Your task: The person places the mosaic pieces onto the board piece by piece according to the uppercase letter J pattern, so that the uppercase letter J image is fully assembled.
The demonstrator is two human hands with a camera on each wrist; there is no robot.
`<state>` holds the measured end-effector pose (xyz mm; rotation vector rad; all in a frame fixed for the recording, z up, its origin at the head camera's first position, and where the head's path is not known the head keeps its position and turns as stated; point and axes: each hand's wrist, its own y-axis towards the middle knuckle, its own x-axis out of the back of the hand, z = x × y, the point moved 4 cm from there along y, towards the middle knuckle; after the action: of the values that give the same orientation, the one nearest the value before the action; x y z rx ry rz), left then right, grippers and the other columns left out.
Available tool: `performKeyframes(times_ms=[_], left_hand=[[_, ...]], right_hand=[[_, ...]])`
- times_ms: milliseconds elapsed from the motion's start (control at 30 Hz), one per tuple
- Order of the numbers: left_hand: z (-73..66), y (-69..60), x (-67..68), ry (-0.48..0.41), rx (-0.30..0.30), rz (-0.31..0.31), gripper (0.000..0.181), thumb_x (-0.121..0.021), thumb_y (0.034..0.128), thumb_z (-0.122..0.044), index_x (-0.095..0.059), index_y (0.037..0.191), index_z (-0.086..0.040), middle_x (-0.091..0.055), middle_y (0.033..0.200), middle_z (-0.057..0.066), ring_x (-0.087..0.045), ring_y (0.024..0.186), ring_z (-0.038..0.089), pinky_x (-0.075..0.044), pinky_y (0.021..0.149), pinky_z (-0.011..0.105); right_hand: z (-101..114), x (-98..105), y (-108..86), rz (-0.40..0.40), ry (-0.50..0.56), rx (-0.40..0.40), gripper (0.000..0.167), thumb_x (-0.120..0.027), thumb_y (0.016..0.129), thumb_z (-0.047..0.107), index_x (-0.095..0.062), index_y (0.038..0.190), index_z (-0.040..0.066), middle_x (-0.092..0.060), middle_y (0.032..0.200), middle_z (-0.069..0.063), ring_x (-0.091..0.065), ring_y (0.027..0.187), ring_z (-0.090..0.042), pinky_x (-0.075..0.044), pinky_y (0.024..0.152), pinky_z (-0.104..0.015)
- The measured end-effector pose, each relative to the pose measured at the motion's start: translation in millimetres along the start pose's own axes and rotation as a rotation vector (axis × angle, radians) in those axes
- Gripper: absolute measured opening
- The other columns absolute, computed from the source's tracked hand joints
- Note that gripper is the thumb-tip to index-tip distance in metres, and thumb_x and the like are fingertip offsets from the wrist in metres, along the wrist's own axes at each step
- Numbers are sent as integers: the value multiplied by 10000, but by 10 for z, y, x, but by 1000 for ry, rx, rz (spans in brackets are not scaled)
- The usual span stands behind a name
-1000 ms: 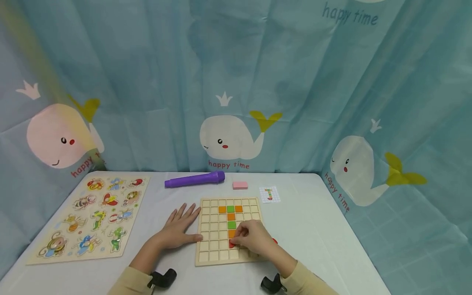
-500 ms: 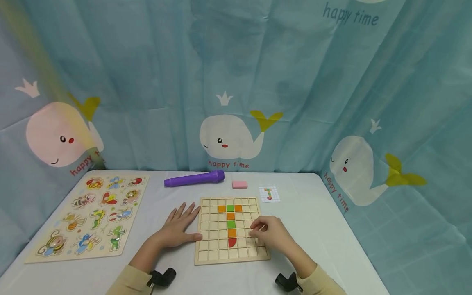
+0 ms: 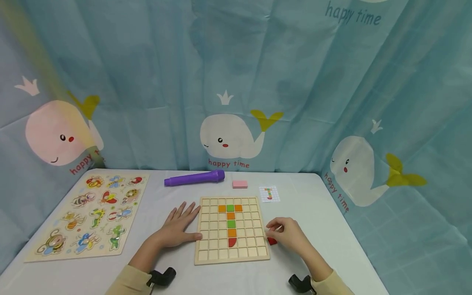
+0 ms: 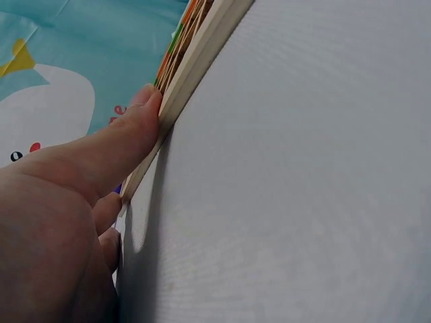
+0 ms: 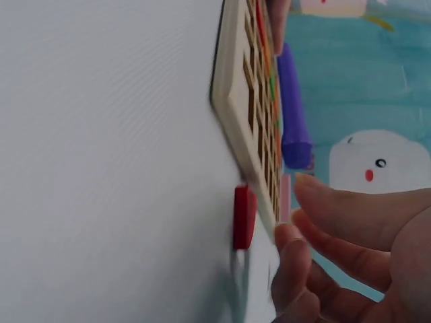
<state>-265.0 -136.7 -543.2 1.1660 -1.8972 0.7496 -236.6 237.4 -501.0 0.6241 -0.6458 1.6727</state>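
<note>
A wooden grid board point(image 3: 214, 257) lies on the table, holding orange and green square tiles point(image 3: 231, 224) in a T and a red round-cornered tile point(image 3: 232, 242) at the stem's foot. My left hand point(image 3: 176, 232) rests with spread fingers at the board's left side. In the left wrist view its thumb point(image 4: 138, 124) touches the board's edge. Just right of the board is a loose red piece point(image 3: 272, 241). My right hand point(image 3: 289, 234) hovers beside it, fingers loosely bent. The right wrist view shows a gap between thumb and fingers, apart from the red piece point(image 5: 243, 217).
Behind the board lie a purple microphone-shaped stick point(image 3: 194, 178), a pink block point(image 3: 239, 184) and a small pattern card point(image 3: 269, 194). An insect puzzle board point(image 3: 88, 217) covers the table's left side. A whale-print curtain point(image 3: 166, 135) hangs behind and at both sides.
My right hand has left the red tile in the grid and moved right, off the board to the loose red piece. My left hand has stayed in place.
</note>
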Motion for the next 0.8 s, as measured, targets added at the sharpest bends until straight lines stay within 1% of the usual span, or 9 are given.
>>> performKeyframes(times_ms=[100,200,367,500,567,667,733,800], left_hand=[[-12,-5,6,-2,-3,-1,1022,-655,847,-686,-252,1616,-147,-153,1694,131,15,1559,423,39,1225,627],[-27,-10,18,-9,-7,-6,1015,-663,850,-672,-259,1613,-138,-162,1691,140,7,1556,432,34,1224,633],[-39,-11,21,-1,-10,-10,1009,-663,853,-667,-262,1612,-136,-168,1689,143,-3,1556,435,20,1225,634],[-42,-12,23,0,-12,-17,1009,-669,848,-664,-271,1610,-135,-179,1687,143,-11,1556,433,12,1226,631],[-45,-14,24,-5,-13,-20,1008,-673,847,-659,-276,1608,-131,-183,1686,146,-14,1555,436,12,1225,632],[-41,-17,21,-7,-10,-19,1009,-674,846,-659,-276,1608,-131,-181,1686,147,-11,1556,434,15,1226,631],[-39,-18,19,-4,-7,-18,1008,-671,847,-661,-274,1609,-134,-178,1687,145,-10,1556,432,14,1227,630],[-40,-17,21,-4,-6,-17,1008,-671,846,-663,-275,1609,-135,-177,1687,145,-10,1556,432,14,1227,632]], right_hand=[[-77,8,-44,39,-29,-11,191,-838,828,177,-749,992,134,-660,832,53,-574,713,-129,-478,592,-246],[-120,2,-68,70,-55,-3,215,-853,808,167,-759,1000,151,-648,844,43,-556,738,-133,-468,611,-249],[-127,-10,-78,80,-92,22,167,-860,792,155,-765,925,189,-646,855,50,-534,743,-127,-455,612,-237],[-116,-19,-76,96,-86,35,170,-852,799,136,-696,863,157,-627,821,49,-523,694,-124,-443,571,-232],[-105,-13,-68,99,-77,45,191,-840,814,125,-655,862,133,-610,803,40,-514,671,-124,-435,557,-231],[-72,12,-44,88,-60,51,165,-801,854,105,-660,940,106,-598,804,25,-504,648,-123,-426,546,-228],[-40,26,-21,78,-58,53,174,-762,888,86,-682,1041,102,-601,829,15,-503,651,-128,-425,547,-231],[4,40,-8,64,-59,48,214,-707,934,85,-695,1145,122,-606,830,4,-508,666,-131,-429,561,-235]])
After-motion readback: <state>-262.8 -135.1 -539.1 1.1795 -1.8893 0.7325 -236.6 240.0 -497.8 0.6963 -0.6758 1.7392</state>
